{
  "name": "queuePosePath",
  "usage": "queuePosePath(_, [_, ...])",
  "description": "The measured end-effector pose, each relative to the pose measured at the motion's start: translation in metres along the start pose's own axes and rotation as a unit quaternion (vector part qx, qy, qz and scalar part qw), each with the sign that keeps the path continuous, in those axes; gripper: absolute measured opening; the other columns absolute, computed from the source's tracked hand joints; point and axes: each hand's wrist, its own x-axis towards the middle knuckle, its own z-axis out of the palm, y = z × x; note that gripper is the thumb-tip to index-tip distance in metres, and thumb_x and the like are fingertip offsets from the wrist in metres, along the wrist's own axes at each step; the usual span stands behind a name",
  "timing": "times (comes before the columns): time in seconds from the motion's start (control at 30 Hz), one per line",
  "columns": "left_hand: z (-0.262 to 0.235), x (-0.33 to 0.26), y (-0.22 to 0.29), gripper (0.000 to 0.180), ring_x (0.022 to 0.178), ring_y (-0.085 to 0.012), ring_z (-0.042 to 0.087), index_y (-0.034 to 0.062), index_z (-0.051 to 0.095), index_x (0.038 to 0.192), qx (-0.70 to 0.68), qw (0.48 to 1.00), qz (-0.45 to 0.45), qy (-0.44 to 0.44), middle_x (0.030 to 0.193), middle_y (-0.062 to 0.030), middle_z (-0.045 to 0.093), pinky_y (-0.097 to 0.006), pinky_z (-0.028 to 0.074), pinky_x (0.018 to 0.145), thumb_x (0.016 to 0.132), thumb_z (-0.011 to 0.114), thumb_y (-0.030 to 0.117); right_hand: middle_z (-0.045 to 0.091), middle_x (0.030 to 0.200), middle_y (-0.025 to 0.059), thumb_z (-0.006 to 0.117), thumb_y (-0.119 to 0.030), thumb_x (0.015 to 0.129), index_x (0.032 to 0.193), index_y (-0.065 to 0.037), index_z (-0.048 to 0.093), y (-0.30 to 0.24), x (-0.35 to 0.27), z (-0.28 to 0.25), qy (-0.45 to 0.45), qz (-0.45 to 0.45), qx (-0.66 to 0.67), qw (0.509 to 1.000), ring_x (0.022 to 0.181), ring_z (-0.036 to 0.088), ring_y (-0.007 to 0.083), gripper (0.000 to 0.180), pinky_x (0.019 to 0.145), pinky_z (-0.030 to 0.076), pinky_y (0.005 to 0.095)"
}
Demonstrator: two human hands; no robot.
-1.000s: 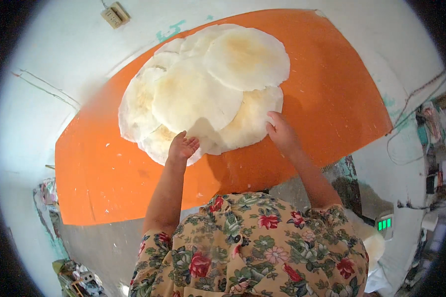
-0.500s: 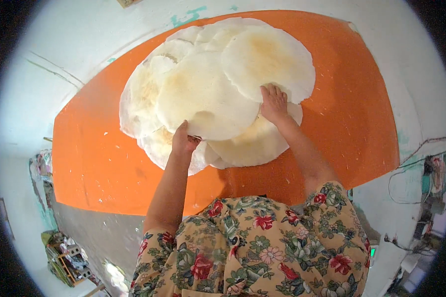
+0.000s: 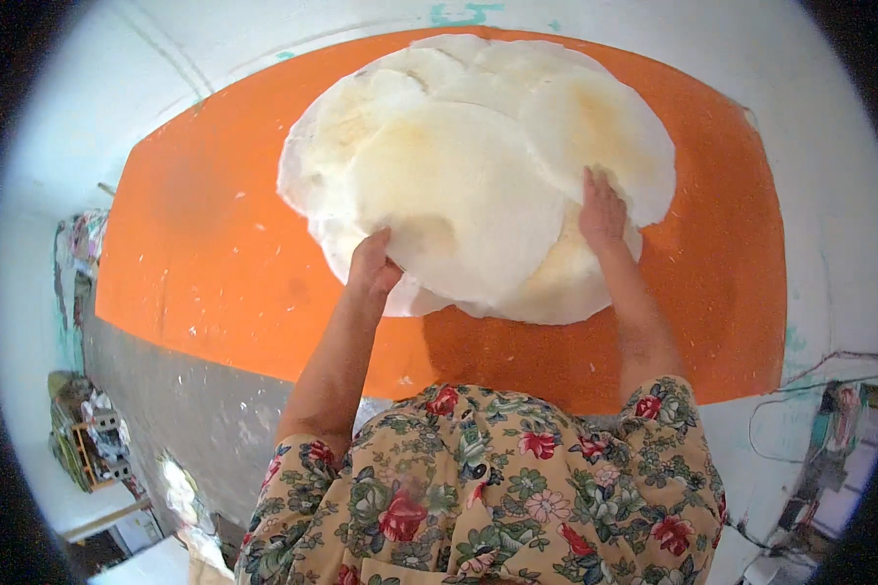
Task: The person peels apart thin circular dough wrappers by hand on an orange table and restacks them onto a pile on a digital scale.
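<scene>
Large, thin, round pale flatbreads lie overlapping in a wide pile [image 3: 361, 107]. My left hand [image 3: 374, 265] pinches the near left edge of the middle flatbread [image 3: 468, 185], thumb on top and the other fingers partly hidden beneath. That bread covers parts of its neighbours. My right hand [image 3: 603, 213] rests against the lower part of the right-hand flatbread [image 3: 595, 122], which has a browned patch. Its fingers look stretched out over the surface, though slightly blurred. Part of another flatbread [image 3: 566, 278] shows between my hands, at the near side.
Beneath the breads spreads an orange cover [image 3: 205, 253] dotted with pale crumbs. Grey floor [image 3: 195, 390] shows at the near left. A small rack of goods [image 3: 98, 444] stands at lower left. Cables [image 3: 766, 429] and assorted items sit by the right wall.
The view has shifted, so the pile appears farther right. The middle flatbread's near edge lies closer to me over the lower breads. My right hand's fingers have straightened from a curled pose.
</scene>
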Motion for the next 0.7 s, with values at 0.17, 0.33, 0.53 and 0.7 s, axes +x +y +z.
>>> queuePosePath(0.17, [0.006,-0.024,0.028,0.037,0.103,-0.0365,0.052,0.0025,0.033,0.128,0.034,0.998,-0.015,-0.059,0.118,-0.0237,0.048,-0.048,0.046,0.087,0.093,0.033,0.015,0.058,0.106,0.0159,0.041,-0.01,0.082,0.11,-0.008,0.053,0.017,0.012,-0.013,-0.047,0.119,0.003,0.992,0.097,0.057,0.0319,0.031,0.082,0.045,0.0422])
queuePosePath(0.33, [-0.013,-0.047,0.097,0.035,0.096,-0.0331,0.056,-0.002,0.038,0.123,0.073,0.993,0.004,-0.096,0.11,-0.0205,0.053,-0.045,0.049,0.082,0.093,0.037,0.015,0.062,0.087,0.0188,0.042,-0.01,0.081,0.101,-0.008,0.056,-0.02,0.003,-0.063,-0.003,0.061,-0.009,0.998,0.081,0.06,0.0351,0.024,0.071,0.046,0.0465])
queuePosePath(0.53, [-0.09,-0.055,0.211,0.031,0.091,-0.0219,0.058,-0.0012,0.053,0.109,0.117,0.979,0.12,-0.116,0.101,-0.01,0.06,-0.039,0.049,0.083,0.087,0.052,0.021,0.062,0.083,0.0194,0.042,-0.011,0.081,0.098,-0.009,0.055,-0.054,-0.013,-0.099,0.012,0.047,-0.06,0.997,0.076,0.06,0.0363,0.021,0.064,0.047,0.0472])
queuePosePath(0.7, [-0.249,-0.071,0.285,0.03,0.085,-0.0197,0.058,0.0008,0.049,0.111,0.014,0.979,0.196,-0.059,0.1,-0.0095,0.058,-0.036,0.05,0.078,0.088,0.05,0.02,0.062,0.082,0.0203,0.042,-0.013,0.082,0.098,-0.008,0.054,-0.109,-0.009,-0.132,0.015,0.054,-0.093,0.994,0.076,0.06,0.0378,0.021,0.064,0.046,0.0487])
